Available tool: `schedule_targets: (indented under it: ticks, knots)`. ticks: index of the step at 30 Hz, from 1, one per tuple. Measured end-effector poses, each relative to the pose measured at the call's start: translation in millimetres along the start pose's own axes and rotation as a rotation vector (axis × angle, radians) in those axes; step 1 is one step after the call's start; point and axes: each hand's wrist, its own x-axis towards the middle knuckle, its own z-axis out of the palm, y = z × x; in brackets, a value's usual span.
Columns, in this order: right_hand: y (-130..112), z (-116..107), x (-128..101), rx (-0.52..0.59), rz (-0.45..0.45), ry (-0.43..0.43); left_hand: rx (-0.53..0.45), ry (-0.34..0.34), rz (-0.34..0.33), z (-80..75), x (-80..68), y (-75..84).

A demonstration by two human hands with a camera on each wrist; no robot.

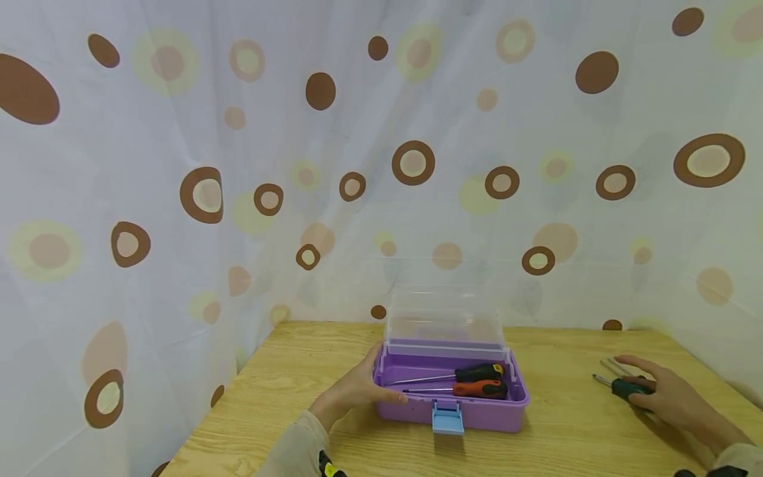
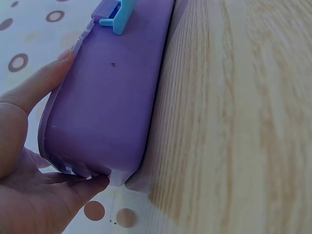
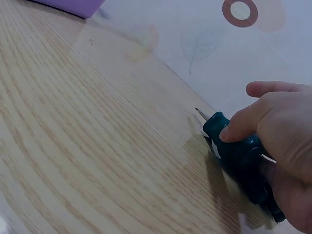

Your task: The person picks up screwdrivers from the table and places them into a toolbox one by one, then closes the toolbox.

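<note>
A purple toolbox with a blue latch stands open mid-table, its clear lid upright. Inside lie a black-and-green-handled screwdriver and an orange-handled one. My left hand grips the box's left end, thumb on the front rim; in the left wrist view the thumb and fingers clasp the purple wall. On the table to the right, my right hand holds a dark green screwdriver, fingers curled over its handle.
The wooden table is ringed by a white curtain with brown and yellow dots. A second thin metal shaft lies just behind the green screwdriver. The table's right edge runs close to my right forearm.
</note>
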Motion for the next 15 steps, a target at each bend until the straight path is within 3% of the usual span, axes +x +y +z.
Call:
schedule_targets:
  ticks: [8, 15]
  knots:
    - [4.6, 1.1, -2.3, 0.126, 0.041, 0.090, -0.004, 0.001, -0.004, 0.2, -0.3, -0.7]
    - [3.8, 2.3, -5.6, 0.137, 0.005, 0.124, -0.010, -0.006, 0.001, -0.4, -0.8, 0.1]
